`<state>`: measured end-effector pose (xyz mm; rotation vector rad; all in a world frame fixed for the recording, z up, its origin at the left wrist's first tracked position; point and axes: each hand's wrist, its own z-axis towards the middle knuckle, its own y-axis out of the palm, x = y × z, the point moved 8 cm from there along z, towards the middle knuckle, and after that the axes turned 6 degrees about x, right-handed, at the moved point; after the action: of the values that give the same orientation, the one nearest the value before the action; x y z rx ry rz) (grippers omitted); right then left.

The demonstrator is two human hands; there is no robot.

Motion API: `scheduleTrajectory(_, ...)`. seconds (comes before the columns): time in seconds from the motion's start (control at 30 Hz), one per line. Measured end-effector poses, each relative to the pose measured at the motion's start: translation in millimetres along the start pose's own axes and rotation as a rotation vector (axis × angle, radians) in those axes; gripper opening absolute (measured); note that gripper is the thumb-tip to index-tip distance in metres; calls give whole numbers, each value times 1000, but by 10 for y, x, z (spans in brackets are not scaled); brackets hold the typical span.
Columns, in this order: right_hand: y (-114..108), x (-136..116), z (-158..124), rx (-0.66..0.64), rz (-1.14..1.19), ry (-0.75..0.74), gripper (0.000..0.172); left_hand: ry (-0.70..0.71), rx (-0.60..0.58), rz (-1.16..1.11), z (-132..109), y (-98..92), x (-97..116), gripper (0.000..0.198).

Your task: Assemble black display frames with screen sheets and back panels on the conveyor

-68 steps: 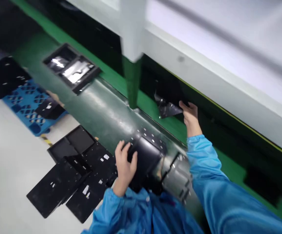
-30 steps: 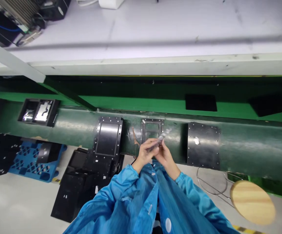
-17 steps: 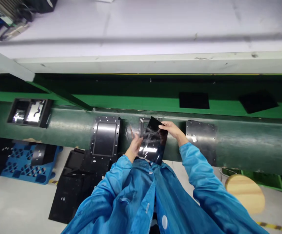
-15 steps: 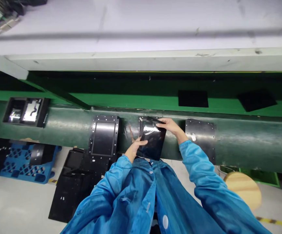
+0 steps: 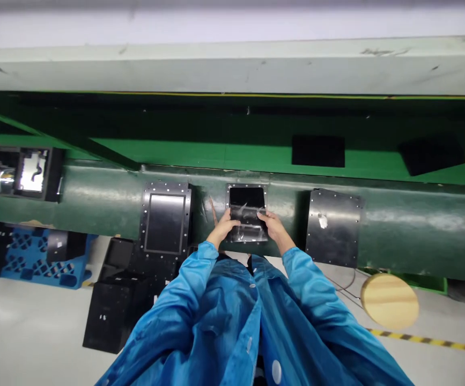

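A glossy black panel (image 5: 247,199) lies over a black frame with screw holes (image 5: 245,186) on the green bench in front of me. Wrinkled transparent film (image 5: 252,232) shows across the panel's lower part. My left hand (image 5: 224,228) grips its left edge, thumb on top. Opposite, my right hand (image 5: 273,225) holds the right edge the same way. Whether the panel sits fully inside the frame, I cannot tell. Left of my hands stands a black housing with a rectangular recess (image 5: 165,222); a black metal box (image 5: 332,228) with a white patch stands to the right.
The green bench (image 5: 409,220) runs across under a white shelf edge (image 5: 232,72). Two dark plates (image 5: 318,151) lie at its back. A divided tray (image 5: 57,174) sits far left. Black boxes (image 5: 109,316), a blue pallet (image 5: 65,268) and a round wooden stool (image 5: 390,300) are below.
The panel has gone from tilted and raised near my body to lying over the frame. My right hand has come down from its top edge to its right side. The view has shifted slightly.
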<state>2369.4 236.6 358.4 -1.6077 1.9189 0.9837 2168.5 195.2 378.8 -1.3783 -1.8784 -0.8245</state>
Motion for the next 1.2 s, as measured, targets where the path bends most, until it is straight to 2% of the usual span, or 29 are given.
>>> scheduleTrajectory(0.07, 26, 21, 103, 14, -41, -40, 51, 21, 162, 262, 52, -198, -8, 46)
scheduleTrajectory(0.13, 9, 49, 153, 75, -101, -90, 49, 55, 338, 505, 50, -384, 33, 34)
scheduleTrajectory(0.17, -19, 60, 156, 136, -149, -120, 47, 71, 399, 583, 42, -443, 55, 33)
scheduleTrajectory(0.23, -79, 57, 117, 288, -312, -190, 44, 80, 440, 652, 41, -487, 70, 33)
scheduleTrajectory(0.33, -65, -17, -6, 450, -652, -299, 43, 88, 418, 695, 64, -453, 76, 29)
scheduleTrajectory(0.43, 14, -102, -128, 483, -922, -402, 50, 139, 447, 771, 43, -429, 132, 25)
scheduleTrajectory(0.5, -34, -128, -216, 517, -1033, -436, 60, 140, 475, 828, -14, -451, 139, 32)
scheduleTrajectory(0.57, -185, -73, -295, 535, -1083, -393, 70, 104, 463, 912, -96, -481, 94, 43)
scheduleTrajectory(0.63, -363, 88, -354, 471, -1094, -280, 71, 54, 395, 1026, -190, -495, 3, 50)
scheduleTrajectory(0.73, -556, 345, -452, 355, -1107, -150, 54, -5, 288, 1171, -326, -499, -151, 44)
scheduleTrajectory(0.8, -633, 416, -508, 369, -1121, -126, 40, -16, 260, 1213, -389, -491, -223, 41)
scheduleTrajectory(0.9, -644, 434, -512, 395, -1170, -99, 31, 1, 256, 1219, -421, -447, -276, 39)
scheduleTrajectory(1.07, -592, 387, -427, 384, -1252, -58, 32, -3, 255, 1206, -382, -394, -300, 34)
scheduleTrajectory(1.2, -630, 404, -467, 309, -1278, -79, 31, -11, 228, 1248, -405, -407, -284, 36)
